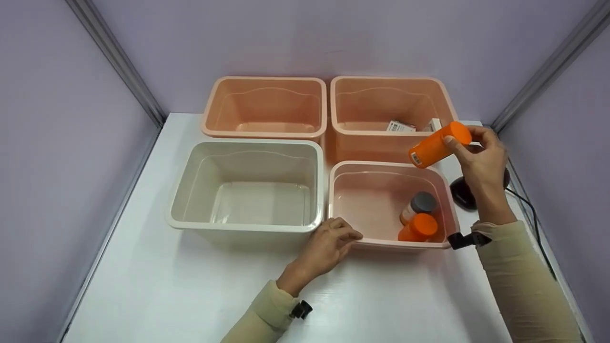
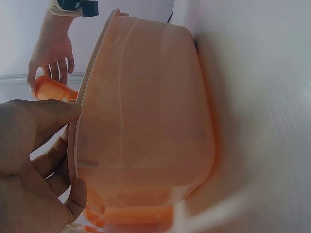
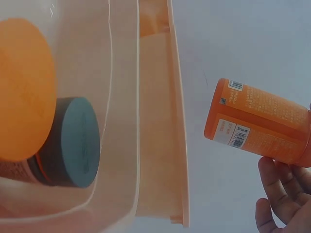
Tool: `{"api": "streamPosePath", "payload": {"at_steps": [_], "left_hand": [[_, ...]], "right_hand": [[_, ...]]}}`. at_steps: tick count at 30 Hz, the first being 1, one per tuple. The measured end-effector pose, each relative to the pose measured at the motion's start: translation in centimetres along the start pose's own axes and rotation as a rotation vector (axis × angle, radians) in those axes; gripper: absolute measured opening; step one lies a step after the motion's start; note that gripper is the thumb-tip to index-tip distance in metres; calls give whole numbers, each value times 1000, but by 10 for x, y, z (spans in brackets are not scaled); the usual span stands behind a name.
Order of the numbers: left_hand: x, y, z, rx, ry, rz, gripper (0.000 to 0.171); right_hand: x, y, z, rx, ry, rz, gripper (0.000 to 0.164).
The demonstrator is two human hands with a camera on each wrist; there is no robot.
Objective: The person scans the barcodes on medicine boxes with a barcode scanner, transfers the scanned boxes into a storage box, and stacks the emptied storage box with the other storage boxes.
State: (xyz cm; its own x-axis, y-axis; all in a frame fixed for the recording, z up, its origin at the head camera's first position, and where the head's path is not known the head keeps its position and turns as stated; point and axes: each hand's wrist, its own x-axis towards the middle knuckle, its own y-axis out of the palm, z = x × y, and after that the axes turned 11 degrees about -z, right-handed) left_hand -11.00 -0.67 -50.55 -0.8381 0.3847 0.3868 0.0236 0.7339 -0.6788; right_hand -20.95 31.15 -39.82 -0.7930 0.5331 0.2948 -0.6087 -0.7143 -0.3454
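Right hand [image 1: 483, 164] gripping orange bottle [image 1: 436, 146] near pink front bin [image 1: 367, 190]

Thumb and fingers are holding the orange bottle at its cap end, in mid-air near the far right part of the pink front bin. Its base is pointing down and leftward. That one-ended grip is probably leaving the body uncovered, since the printed label [image 3: 262, 119] is showing plainly in the right wrist view. At the bin's near rim, close to its left corner, the left hand [image 1: 329, 245] is pinching the edge, likely steadying it. Inside, a grey-capped bottle [image 1: 423, 202] and an orange-capped bottle [image 1: 419, 227] are resting side by side toward the right, perhaps because that side is nearest the right hand; whether they are leaning is hard to tell. Behind, the rear right bin [image 1: 371, 147] is holding small white boxes [image 1: 400, 126]. To its left the rear left bin [image 1: 274, 102] is sitting, with an off-white bin [image 1: 262, 205] in front of it. All four are facing mouth up on the white table [image 1: 143, 267], apparently grouped for easy reach. Farther right, a black object [image 1: 462, 194] is lying partly behind the arm.
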Motion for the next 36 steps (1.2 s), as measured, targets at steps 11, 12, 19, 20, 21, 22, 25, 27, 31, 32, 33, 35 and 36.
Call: {"api": "streamPosePath", "payload": {"at_steps": [11, 12, 19, 20, 21, 22, 25, 27, 31, 32, 33, 35, 36], "left_hand": [[1, -1, 1, 2, 4, 4, 16], [1, -1, 2, 4, 5, 3, 16], [1, -1, 1, 2, -18, 15, 18], [1, -2, 1, 2, -20, 15, 18], [1, -2, 1, 2, -22, 15, 18], [1, -2, 1, 3, -23, 15, 18], [1, -2, 0, 10, -23, 15, 17], [2, -2, 1, 12, -21, 15, 17], [3, -1, 1, 13, -11, 11, 17], [3, -1, 1, 13, -9, 9, 17], [3, -2, 1, 12, -7, 9, 17], [2, -2, 1, 10, -4, 10, 17], [2, -2, 1, 9, -2, 11, 17]], "right_hand": [[-2, 19, 12, 44, -50, 38, 45], [-2, 21, 14, 45, -52, 42, 46], [-3, 35, 21, 55, -63, 87, 50], [-3, 37, 21, 57, -66, 92, 50], [-3, 39, 22, 58, -67, 97, 50], [-2, 41, 23, 63, -69, 102, 50], [-2, 47, 25, 73, -85, 111, 49], [-2, 51, 27, 68, -96, 120, 49], [-2, 58, 30, 55, -103, 148, 53], [-2, 60, 30, 50, -102, 155, 54], [-2, 62, 31, 49, -103, 161, 55], [-2, 66, 32, 44, -100, 164, 55], [-2, 68, 32, 39, -101, 164, 56]]}}
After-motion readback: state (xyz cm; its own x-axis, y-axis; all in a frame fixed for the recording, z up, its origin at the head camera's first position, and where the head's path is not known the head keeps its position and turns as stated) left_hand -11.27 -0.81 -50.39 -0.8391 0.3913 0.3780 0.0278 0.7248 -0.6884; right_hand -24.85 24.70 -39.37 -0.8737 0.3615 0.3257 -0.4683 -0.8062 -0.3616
